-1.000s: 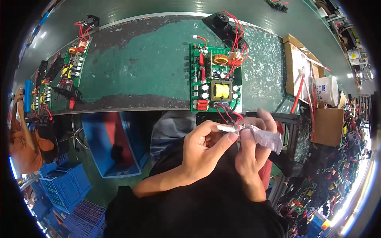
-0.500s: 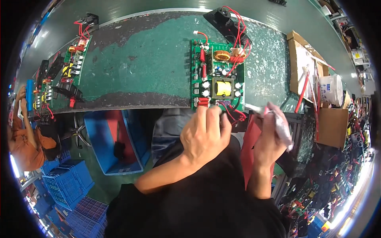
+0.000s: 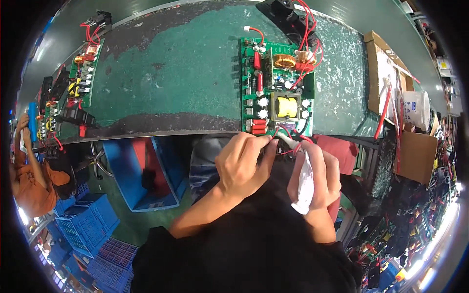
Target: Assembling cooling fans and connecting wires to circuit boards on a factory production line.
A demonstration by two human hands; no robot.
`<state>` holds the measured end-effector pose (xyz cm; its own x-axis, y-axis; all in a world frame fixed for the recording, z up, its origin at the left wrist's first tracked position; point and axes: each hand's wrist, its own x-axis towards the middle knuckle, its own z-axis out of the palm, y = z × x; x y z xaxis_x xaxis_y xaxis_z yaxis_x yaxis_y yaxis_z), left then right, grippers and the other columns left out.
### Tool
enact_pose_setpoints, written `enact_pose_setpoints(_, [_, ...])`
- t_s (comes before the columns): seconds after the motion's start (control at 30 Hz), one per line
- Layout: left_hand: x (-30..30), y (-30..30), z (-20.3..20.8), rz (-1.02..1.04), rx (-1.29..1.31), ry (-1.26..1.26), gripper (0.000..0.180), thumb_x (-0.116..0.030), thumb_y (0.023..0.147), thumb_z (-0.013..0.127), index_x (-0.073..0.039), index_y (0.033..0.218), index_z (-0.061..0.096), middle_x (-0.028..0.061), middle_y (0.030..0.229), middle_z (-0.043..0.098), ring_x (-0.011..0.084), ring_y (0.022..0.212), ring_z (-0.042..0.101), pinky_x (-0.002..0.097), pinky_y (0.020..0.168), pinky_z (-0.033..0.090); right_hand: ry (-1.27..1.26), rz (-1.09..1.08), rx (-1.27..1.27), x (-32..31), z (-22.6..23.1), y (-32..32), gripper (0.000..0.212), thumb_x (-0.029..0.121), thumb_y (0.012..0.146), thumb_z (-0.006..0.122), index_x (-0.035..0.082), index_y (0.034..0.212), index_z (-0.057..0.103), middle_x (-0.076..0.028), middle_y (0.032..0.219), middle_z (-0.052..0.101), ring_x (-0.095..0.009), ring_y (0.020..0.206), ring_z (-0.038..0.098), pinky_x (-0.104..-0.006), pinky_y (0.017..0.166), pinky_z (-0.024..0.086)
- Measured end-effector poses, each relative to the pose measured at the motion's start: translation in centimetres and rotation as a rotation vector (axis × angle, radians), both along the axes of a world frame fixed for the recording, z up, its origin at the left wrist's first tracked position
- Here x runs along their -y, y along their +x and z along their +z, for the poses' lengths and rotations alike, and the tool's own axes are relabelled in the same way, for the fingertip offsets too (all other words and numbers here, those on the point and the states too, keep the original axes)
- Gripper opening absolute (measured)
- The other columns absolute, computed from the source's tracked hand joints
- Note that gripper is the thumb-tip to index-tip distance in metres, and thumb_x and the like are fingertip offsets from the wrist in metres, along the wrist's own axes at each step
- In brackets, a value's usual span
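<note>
At belt edge, both hands together, left hand [image 3: 243,163] pinching red wires [image 3: 288,141] under circuit board [image 3: 277,93], right hand [image 3: 315,173] clutching white bag [image 3: 305,183], fingertips hidden.

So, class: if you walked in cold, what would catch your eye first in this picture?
First the green circuit board, with its copper coil and yellow transformer, lying at the near edge of the worn green belt. Just below it, the left hand and right hand work at its red wires, the right hand also holding a white tube. More boards lie far left.
</note>
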<state>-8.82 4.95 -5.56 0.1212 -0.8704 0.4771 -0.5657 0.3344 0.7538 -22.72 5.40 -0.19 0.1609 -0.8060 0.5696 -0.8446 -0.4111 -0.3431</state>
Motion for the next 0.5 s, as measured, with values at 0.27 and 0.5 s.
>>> enact_pose_setpoints(0.27, [0.3,0.2,-0.6,-0.029,-0.003,-0.058,0.024,-0.001,0.072,0.080,-0.005,0.090,0.065,0.0059,0.075,0.059,0.0209,0.060,0.060,0.0324,0.051,0.047,0.023,-0.017,-0.105,0.8,0.0,-0.1,0.024,-0.008,0.078,0.072,-0.003,0.102,0.069,-0.012,0.089,0.068,-0.023,0.071,0.065,-0.0314,0.064,0.054])
enact_pose_setpoints(0.5, [0.1,0.4,-1.1,-0.033,0.009,-0.066,0.024,-0.002,0.072,0.080,-0.005,0.091,0.065,0.0054,0.075,0.057,0.0211,0.059,0.059,0.0321,0.051,0.046,0.030,0.041,-0.159,1.2,-0.5,-0.2,0.025,-0.006,0.078,0.072,-0.001,0.102,0.070,-0.012,0.088,0.066,-0.024,0.073,0.066,-0.0329,0.065,0.054])
